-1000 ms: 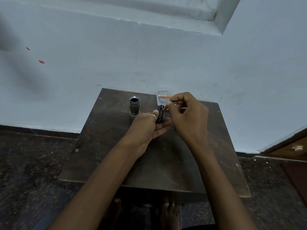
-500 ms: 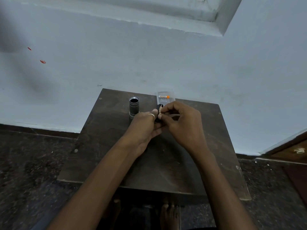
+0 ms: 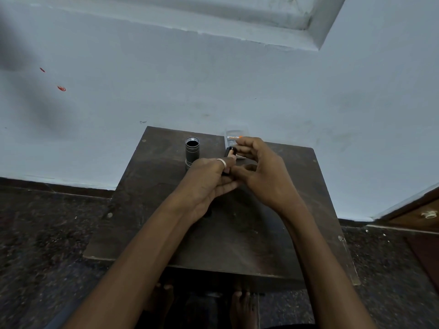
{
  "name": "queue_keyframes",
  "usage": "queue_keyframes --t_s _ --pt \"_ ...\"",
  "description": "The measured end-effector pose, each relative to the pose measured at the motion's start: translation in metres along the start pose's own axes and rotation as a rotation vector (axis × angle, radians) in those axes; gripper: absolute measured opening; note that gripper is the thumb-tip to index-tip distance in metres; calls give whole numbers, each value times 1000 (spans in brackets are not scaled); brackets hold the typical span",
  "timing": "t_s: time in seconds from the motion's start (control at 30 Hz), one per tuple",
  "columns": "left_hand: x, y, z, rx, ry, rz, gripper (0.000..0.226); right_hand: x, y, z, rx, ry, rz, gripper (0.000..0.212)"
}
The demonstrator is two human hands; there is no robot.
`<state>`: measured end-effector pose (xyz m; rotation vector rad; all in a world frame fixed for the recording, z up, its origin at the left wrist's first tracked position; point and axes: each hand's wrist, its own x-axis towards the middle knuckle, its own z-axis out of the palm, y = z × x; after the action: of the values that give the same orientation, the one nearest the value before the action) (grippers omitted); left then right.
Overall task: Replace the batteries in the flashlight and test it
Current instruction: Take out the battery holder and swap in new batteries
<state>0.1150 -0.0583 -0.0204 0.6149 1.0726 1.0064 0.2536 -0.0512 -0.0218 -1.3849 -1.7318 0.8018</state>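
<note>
Just behind right hand (image 3: 263, 172), clear pack (image 3: 237, 129) with battery (image 3: 234, 137).

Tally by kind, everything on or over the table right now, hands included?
flashlight tube: 1
black battery holder: 1
clear battery pack: 1
hands: 2, left hand and right hand
total: 5
</note>
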Motion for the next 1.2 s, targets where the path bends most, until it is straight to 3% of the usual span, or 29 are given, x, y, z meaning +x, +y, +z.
queue_keyframes --t_s 0.27,0.53,0.77,0.9,1.03,1.2 --pt "3 -1 -4 19 8 6 18 -1 0 1 -24 -16 -18 70" --pt "3 -2 2 52 39 89 9 -3 0 1 -94 11 -52 67" --pt "3 -4 2 -10 44 68 19 0 -1 -4 -87 -48 3 75" --pt "4 -3 1 -59 79 58 21 13 0 -16 -117 20 16 41" --pt "3 -2 2 -58 129 15 17 42 -4 -24 -367 86 -33 20" --pt "2 -1 3 -86 149 -29 16 100 -16 -21 -710 -222 -62 21"
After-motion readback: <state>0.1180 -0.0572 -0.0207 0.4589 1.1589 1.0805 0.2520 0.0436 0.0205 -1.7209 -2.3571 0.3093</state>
